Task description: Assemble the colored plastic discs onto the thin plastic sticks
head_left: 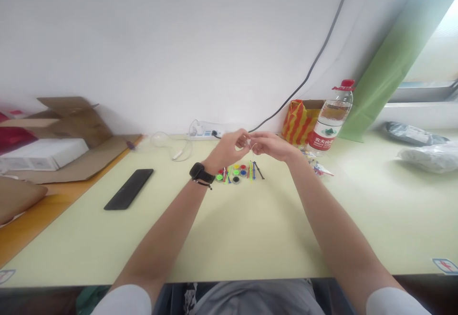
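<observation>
My left hand (231, 149) and my right hand (272, 146) meet above the pale green table (250, 229), fingertips pinched together on a small whitish piece (250, 146) that is too small to name. A black watch sits on my left wrist. Just below the hands lies a cluster of small coloured discs and thin sticks (239, 173) in red, green, blue, yellow and black.
A black phone (129, 188) lies to the left. A water bottle (331, 119) and a red-and-yellow bag (298, 122) stand at the back right, with a power strip (205, 133) and white cable by the wall. Cardboard and a white box (43, 153) fill the left; plastic bags lie at far right.
</observation>
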Demonstrator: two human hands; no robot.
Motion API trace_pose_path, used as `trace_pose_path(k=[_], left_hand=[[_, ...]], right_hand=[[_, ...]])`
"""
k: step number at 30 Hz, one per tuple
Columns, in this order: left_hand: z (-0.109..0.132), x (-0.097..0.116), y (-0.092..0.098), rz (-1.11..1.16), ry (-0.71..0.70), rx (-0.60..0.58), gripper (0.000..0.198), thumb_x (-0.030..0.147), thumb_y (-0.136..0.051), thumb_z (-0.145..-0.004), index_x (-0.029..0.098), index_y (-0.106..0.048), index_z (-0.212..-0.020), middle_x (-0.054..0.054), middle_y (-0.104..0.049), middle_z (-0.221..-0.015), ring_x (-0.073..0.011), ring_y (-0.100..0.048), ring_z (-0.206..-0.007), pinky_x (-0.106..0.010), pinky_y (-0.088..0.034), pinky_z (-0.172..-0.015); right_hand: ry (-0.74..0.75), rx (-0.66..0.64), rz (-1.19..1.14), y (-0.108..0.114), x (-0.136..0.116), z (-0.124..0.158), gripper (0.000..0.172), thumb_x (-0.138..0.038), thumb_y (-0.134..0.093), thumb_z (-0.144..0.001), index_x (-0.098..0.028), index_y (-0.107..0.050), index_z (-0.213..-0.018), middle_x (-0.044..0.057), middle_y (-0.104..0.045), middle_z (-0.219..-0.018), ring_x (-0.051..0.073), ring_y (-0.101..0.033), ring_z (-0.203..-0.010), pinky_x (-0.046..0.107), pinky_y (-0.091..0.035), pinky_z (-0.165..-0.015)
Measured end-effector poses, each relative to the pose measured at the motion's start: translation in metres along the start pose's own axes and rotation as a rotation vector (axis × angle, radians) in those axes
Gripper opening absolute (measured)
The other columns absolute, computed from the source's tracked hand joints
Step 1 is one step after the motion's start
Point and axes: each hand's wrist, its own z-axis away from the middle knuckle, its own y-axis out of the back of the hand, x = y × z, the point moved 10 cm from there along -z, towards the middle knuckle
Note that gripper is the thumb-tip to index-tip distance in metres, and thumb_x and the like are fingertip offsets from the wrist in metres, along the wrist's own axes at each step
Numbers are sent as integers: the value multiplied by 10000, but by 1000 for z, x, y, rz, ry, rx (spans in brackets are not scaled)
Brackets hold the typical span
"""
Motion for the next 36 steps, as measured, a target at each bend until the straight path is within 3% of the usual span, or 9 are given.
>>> trace_pose_path(k=[4,8,13,18,21,24,30,33,36], left_hand=[[-1,7,3,54,-38,13,131,193,-607,-900,187,-688,-1003,-34,-748,-948,-158,-710,-868,-297,-575,-880],[-2,9,2,57,-37,16,103,196,-630,-889,183,-703,-962,-43,-745,-947,-158,-726,-835,-287,-595,-834],[1,-1,-6,67,19,-46,89,262,-650,-892,179,-679,-900,-34,-737,-851,-166,-709,-780,-290,-581,-757],[5,-12,-18,-25,73,-121,202,330,-720,-837,186,-623,-735,-12,-691,-719,-167,-651,-687,-287,-507,-642],[18,-9,-37,-33,53,-252,141,328,-737,-830,200,-687,-797,-19,-723,-794,-181,-659,-745,-292,-491,-658],[43,-8,-51,-101,56,-336,83,301,-701,-872,230,-734,-845,-18,-733,-822,-197,-662,-787,-318,-494,-733],[93,-19,-56,-281,52,-309,149,367,-703,-915,228,-756,-922,-79,-688,-883,-256,-645,-960,-353,-493,-805],[103,-21,-60,-319,12,-293,147,345,-684,-946,215,-749,-932,-79,-693,-877,-256,-629,-994,-361,-486,-841],[103,-20,-63,-376,-33,-265,154,293,-611,-995,221,-737,-944,-63,-722,-898,-257,-604,-1007,-388,-473,-873]], right_hand=[[6,42,-8,4,-1,1,299,-281,-743,-789,-201,-627,-1052,25,-677,-857,146,-610,-759,289,-503,-759],[7,26,34,0,-1,0,253,-236,-715,-757,-204,-593,-976,18,-671,-821,157,-632,-765,308,-512,-795],[14,72,275,1,1,-4,114,-267,-594,-833,-209,-583,-931,-16,-588,-732,114,-505,-639,233,-435,-633],[-261,207,746,35,39,-5,229,-244,-583,-867,-207,-601,-1093,19,-666,-837,130,-559,-677,227,-427,-582],[-422,168,854,50,66,0,278,-136,-684,-768,-150,-621,-1038,51,-685,-720,172,-603,-620,261,-444,-553],[-518,102,897,52,84,5,239,-108,-706,-760,-133,-638,-988,57,-694,-655,184,-645,-584,267,-482,-555],[-496,114,991,35,89,-7,268,-304,-709,-865,-154,-630,-1072,114,-756,-974,176,-712,-696,257,-510,-614],[-457,158,1070,22,90,-17,316,-326,-736,-844,-161,-622,-1089,160,-723,-1155,232,-724,-892,277,-502,-678],[-419,180,1123,9,91,-23,355,-349,-763,-822,-167,-619,-1090,185,-702,-1203,278,-698,-1015,293,-487,-715]])
